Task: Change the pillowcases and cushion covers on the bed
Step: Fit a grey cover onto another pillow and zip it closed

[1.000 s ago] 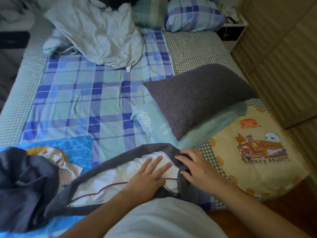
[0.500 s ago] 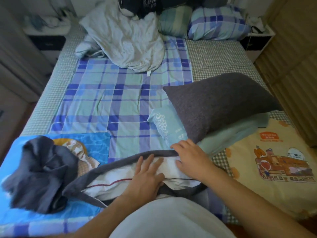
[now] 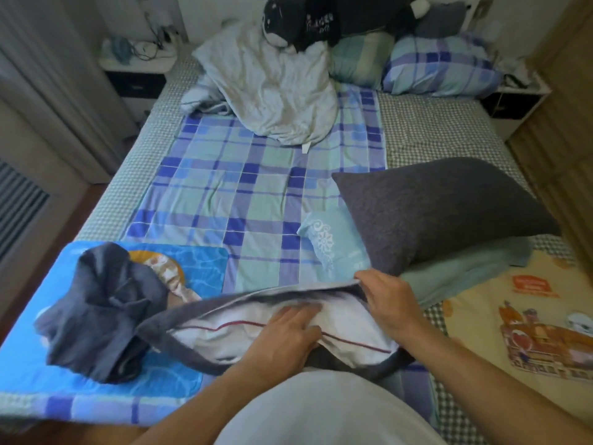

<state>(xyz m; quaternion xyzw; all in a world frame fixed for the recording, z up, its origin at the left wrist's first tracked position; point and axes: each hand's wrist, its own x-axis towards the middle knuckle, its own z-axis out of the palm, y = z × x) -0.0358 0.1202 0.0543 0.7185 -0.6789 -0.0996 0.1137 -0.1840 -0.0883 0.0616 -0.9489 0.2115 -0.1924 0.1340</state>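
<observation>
Left hand [image 3: 288,332] lies flat, fingers forward; right hand [image 3: 390,298] curls — pinching, arm reaching in from the right.

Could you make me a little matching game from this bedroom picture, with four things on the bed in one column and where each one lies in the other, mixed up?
Things:
1. dark grey textured pillow
2. crumpled dark navy fabric
3. white pillow with a red piping line
4. blue and purple checked pillow

Places:
A. at the head of the bed
B. on the bright blue picture mat
C. resting on the folded pale teal cloth
D. partly inside the dark grey pillowcase

Pairs: 1-C, 2-B, 3-D, 4-A
</observation>
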